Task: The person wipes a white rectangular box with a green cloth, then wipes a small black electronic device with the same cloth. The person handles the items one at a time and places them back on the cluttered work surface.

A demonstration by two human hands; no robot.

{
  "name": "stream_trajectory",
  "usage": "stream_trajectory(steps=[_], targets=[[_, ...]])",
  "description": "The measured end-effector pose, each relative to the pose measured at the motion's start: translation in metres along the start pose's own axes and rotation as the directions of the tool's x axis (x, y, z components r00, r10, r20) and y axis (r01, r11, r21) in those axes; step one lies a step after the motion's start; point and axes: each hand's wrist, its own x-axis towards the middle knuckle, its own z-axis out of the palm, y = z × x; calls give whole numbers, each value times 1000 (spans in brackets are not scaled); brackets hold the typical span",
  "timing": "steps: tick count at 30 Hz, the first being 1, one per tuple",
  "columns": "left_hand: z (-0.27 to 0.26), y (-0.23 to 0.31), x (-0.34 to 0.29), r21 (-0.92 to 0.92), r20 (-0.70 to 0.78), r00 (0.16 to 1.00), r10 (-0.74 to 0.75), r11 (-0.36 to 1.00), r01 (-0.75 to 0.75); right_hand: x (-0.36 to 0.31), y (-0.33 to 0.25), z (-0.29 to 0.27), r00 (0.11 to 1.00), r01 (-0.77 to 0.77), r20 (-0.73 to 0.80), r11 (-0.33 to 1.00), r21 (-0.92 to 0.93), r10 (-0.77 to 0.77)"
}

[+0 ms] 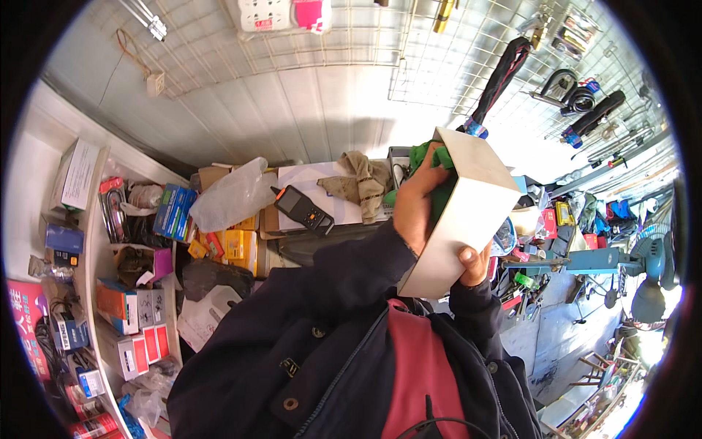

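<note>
Both my hands hold up a pale, flat-sided metal box (468, 208) in front of my chest, tilted to the right. My left hand (415, 203) is closed on a crumpled green cloth (441, 159) at the box's left side; its fingertips are partly hidden by the cloth and the box. With the thumb on the lower right face, my right hand (475, 265) grips the box from its far side, where the other fingers do not show. Behind my left forearm lie a black handheld radio (302, 209) with orange buttons and a grey-brown rag (357, 184).
A clear plastic bag (235, 194) lies beside the radio. White shelves (93, 252) with small boxes stand at the left. Cable locks (501, 80) hang on a wire mesh (344, 44) along the back wall. A teal fan (651, 252) and scattered tools are at the right.
</note>
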Motion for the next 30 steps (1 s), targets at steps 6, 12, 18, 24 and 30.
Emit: stream_trajectory(steps=[6, 12, 18, 24, 30], targets=[[14, 0, -11, 256, 213, 976, 50, 961, -105, -5, -6, 11, 997, -46, -53, 987, 152, 55], [15, 6, -12, 751, 396, 916, 62, 552, -362, -10, -13, 21, 996, -15, -79, 984, 175, 29], [25, 7, -14, 441, 301, 952, -53, 893, -89, -4, -10, 16, 998, 41, -43, 995, 95, -37], [8, 6, -17, 581, 382, 909, -166, 808, -97, -12, -15, 4, 996, 83, -14, 996, 12, -83], [-28, 12, -48, 725, 278, 933, -228, 687, -48, -18, -31, -11, 976, 215, -8, 971, -104, -216]])
